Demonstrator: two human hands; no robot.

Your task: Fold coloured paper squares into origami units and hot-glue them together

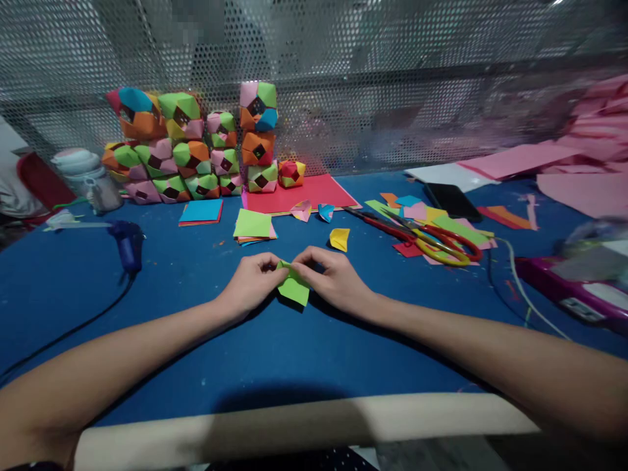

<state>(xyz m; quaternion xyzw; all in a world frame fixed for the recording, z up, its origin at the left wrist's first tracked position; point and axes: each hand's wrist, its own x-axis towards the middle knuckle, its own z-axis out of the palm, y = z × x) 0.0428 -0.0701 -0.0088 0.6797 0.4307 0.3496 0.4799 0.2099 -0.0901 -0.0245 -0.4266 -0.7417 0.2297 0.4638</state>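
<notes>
1. Fingertips of my left hand (252,281) and my right hand (333,278) meet on one folded green paper piece (296,288). Both pinches are closed on its far end, thumbs against forefingers with the paper between them.
2. The piece sits directly under the grip, low over the blue table cover (196,340). Its near corner looks to rest on the cover. I cannot tell whether the pinched end is lifted clear.
3. My hands sit almost knuckle to knuckle, I judge, so that one pinch steadies the fold while the other presses it. Both forearms lie along the cover, which keeps the fingers from wavering.
4. The piece's long axis runs slantwise, from the pinch back toward me and off to my right. Its free, broader end points at my right forearm.
5. Just beyond the grip, a little to the right, lies a small yellow folded piece (339,239). Beyond and to the left is a stack of paper squares (252,224) with green on top. Both seem set within easy reach.
6. Red-and-yellow scissors (426,242) lie to the right of the grip among paper scraps, handles nearer me and blades aimed away and leftward.
7. Well beyond the grip and to the left, coloured paper cubes (196,154) are stacked against the perforated metal screen (392,78), clear of my hands.
</notes>
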